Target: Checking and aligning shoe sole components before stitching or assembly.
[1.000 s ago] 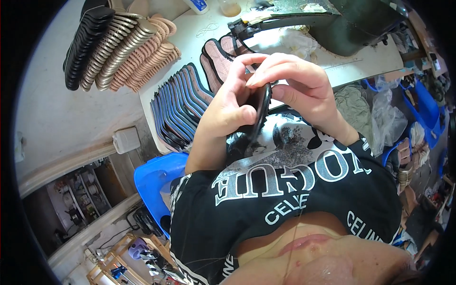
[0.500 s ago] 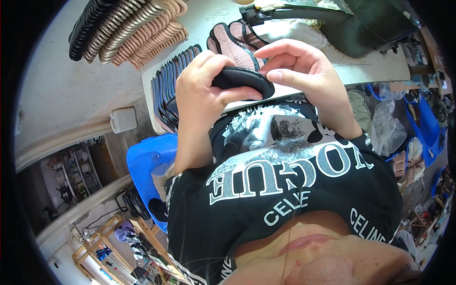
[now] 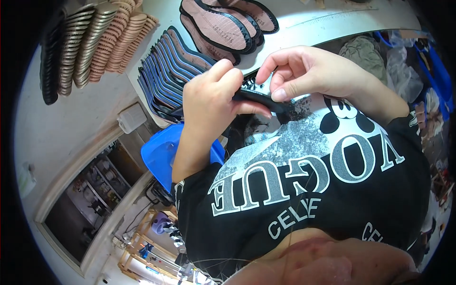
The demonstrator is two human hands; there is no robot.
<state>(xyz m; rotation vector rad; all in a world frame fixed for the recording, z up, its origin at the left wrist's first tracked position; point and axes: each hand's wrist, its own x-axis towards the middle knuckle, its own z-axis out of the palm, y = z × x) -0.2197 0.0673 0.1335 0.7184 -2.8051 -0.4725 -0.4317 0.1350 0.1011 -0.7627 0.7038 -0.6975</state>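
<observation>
Tilted in front of my chest is a black padded insole [image 3: 259, 98], seen nearly edge-on. My left hand [image 3: 209, 95] is closed round its left part, thumb along the near side and fingers curled over the far side. At the other end, my right hand [image 3: 304, 76] has its thumb tip against the insole's edge. Its fingers are bent in a loose pinch, and their exact contact is partly hidden. Beyond my hands, several pink insoles with black edging [image 3: 216, 31] lie piled on the white table [image 3: 313, 23]. A fanned row of dark-edged insoles [image 3: 166, 71] rests left of them.
Leaning rows of black, metallic and beige insoles [image 3: 107, 40] stand at the far left. A blue bin [image 3: 164, 152] sits below the table's left edge. Clear plastic bags [image 3: 399, 66] and blue containers [image 3: 434, 71] are at the right.
The view has shifted, bringing the pink insoles closer. The black insole has turned from showing its broad face to nearly edge-on; both hands stay at it.
</observation>
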